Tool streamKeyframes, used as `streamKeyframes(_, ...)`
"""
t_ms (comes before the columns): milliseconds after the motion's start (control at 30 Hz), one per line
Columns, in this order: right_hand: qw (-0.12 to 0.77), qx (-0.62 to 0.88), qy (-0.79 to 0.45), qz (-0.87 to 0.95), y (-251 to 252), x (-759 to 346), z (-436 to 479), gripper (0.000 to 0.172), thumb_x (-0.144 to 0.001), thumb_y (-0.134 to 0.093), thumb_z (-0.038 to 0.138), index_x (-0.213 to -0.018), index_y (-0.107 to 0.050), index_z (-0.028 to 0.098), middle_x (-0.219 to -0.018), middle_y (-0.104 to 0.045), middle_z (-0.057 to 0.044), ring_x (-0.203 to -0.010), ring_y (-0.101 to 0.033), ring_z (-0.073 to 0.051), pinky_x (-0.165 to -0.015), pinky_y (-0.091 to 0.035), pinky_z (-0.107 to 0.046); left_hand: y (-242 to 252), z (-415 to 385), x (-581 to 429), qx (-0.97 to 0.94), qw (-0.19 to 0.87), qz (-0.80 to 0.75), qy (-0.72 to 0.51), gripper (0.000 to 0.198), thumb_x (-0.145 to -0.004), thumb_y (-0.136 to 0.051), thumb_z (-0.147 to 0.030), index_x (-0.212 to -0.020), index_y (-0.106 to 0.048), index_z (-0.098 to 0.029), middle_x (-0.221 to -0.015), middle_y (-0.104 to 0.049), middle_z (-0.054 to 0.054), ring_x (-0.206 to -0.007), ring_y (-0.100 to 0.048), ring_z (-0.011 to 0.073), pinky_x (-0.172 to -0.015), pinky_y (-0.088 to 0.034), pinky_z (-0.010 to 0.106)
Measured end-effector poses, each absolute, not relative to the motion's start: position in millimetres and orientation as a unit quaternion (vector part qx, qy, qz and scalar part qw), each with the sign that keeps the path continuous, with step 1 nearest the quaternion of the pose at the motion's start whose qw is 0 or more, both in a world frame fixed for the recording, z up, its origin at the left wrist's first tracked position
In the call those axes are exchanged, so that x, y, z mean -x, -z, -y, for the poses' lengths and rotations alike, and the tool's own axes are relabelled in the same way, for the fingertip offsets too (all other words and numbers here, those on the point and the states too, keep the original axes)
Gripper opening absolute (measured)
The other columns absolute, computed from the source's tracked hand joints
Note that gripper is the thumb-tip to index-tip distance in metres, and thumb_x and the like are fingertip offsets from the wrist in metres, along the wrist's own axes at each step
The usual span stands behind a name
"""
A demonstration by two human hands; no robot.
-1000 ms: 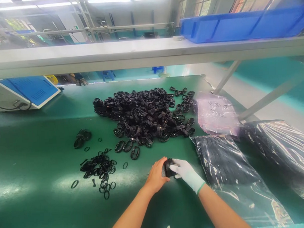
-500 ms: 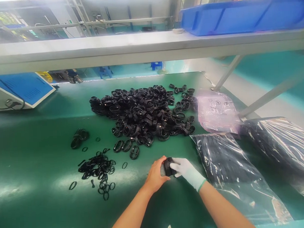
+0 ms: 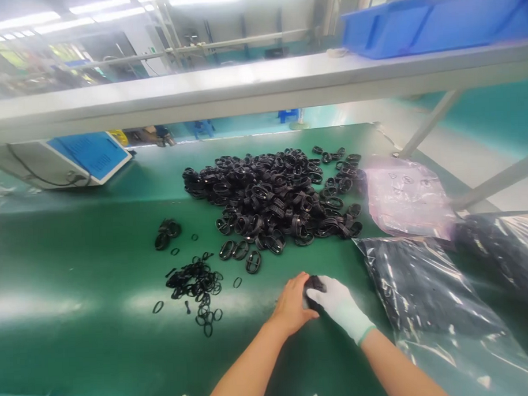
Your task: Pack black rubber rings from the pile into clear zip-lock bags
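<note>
We've got our bare L hand (image 3: 293, 304) and gloved R hand (image 3: 340, 305) curled round opp. sides of one black coil bundle (image 3: 315, 285), pinching it btwn fingers & thumbs, low over the near worktop (image 3: 100, 354) (can't tell if it's touching); holding both sides prob. stops the loops slipping apart. Small black bands (image 3: 193, 280) lie loose to the L, prob. there for easy reach, w/ a little clump of coils (image 3: 166, 233) just beyond. The big coil pile (image 3: 268, 195) sits straight ahead, prob. so either hand can get at it. To the R, a clear bag (image 3: 423, 279) w/ dark contents lies flat, w/ another packed bag (image 3: 499, 247) past it, partly cut off. Beyond the clear bag, a pinkish bag (image 3: 405, 199) has a few printed symbols, maybe handling marks, too blurred to read. We can't make out any brand on the coils or the blue bin (image 3: 435, 27) up on the shelf (image 3: 243, 86)
</note>
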State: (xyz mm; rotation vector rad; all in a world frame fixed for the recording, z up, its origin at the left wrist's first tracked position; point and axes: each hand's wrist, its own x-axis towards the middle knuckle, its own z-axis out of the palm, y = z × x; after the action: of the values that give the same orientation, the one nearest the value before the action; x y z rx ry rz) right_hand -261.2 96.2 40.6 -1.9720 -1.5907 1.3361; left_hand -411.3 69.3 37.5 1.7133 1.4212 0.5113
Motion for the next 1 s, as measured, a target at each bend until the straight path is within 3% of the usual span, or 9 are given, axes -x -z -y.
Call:
streamKeyframes(133,0.135,0.68,-0.46,0.555,-33,259,-93,0.039,-0.065,-0.058,0.036,-0.1,-0.06,0.019,-0.094,-0.062,-0.01,-0.089,-0.057,-0.025,-0.078,-0.042,-0.036,-59,-88,454,-0.697,0.256,-0.653,-0.149,0.055,-0.071,-0.055,-0.018,-0.123,-0.041,-0.025,-0.134,-0.037,0.004,-0.122,-0.032,0.0226,-0.102,-0.026,0.038)
streamKeyframes(233,0.136,0.674,-0.472,0.552,-31,256,-90,0.039,-0.068,-0.055,0.041,-0.102,-0.058,0.021,-0.091,-0.063,-0.008,-0.079,-0.059,-0.022,-0.069,-0.045,-0.034,-73,-112,491,-0.695,0.169,-0.697,-0.041,0.06,-0.068,-0.047,-0.005,-0.124,-0.037,-0.023,-0.137,-0.031,0.008,-0.122,-0.029,0.027,-0.099,-0.025,0.044)
streamKeyframes(433,0.141,0.669,-0.478,0.552,-34,258,-91,0.033,-0.068,-0.056,0.038,-0.096,-0.059,0.021,-0.083,-0.063,-0.005,-0.071,-0.059,-0.018,-0.062,-0.045,-0.03,-82,-123,497,-0.715,0.226,-0.661,0.012,0.064,-0.057,-0.062,-0.011,-0.117,-0.045,-0.024,-0.117,-0.049,0.007,-0.11,-0.043,0.0257,-0.091,-0.036,0.035)
streamKeyframes(567,0.15,0.667,-0.475,0.554,-35,258,-93,0.032,-0.068,-0.056,0.036,-0.096,-0.059,0.02,-0.082,-0.062,-0.005,-0.07,-0.058,-0.017,-0.06,-0.044,-0.029,-74,-91,459,-0.697,0.369,-0.607,-0.103,0.073,-0.056,-0.069,-0.026,-0.122,-0.039,-0.03,-0.116,-0.05,0.001,-0.098,-0.052,0.0179,-0.084,-0.042,0.027)
streamKeyframes(667,0.153,0.664,-0.474,0.558,-35,257,-93,0.03,-0.068,-0.055,0.035,-0.094,-0.058,0.02,-0.082,-0.062,-0.004,-0.071,-0.057,-0.017,-0.06,-0.044,-0.028,-58,-73,435,-0.638,0.447,-0.599,-0.182,0.074,-0.054,-0.071,-0.025,-0.122,-0.041,-0.027,-0.113,-0.052,0.001,-0.097,-0.052,0.0166,-0.086,-0.042,0.027)
streamKeyframes(1000,0.127,0.669,-0.449,0.579,-43,257,-93,0.029,-0.071,-0.052,0.035,-0.096,-0.057,0.02,-0.085,-0.061,-0.005,-0.077,-0.057,-0.018,-0.067,-0.042,-0.029,-33,-64,422,-0.628,0.432,-0.601,-0.241,0.075,-0.053,-0.073,-0.019,-0.12,-0.041,-0.027,-0.118,-0.049,0.001,-0.098,-0.05,0.0162,-0.09,-0.039,0.032)
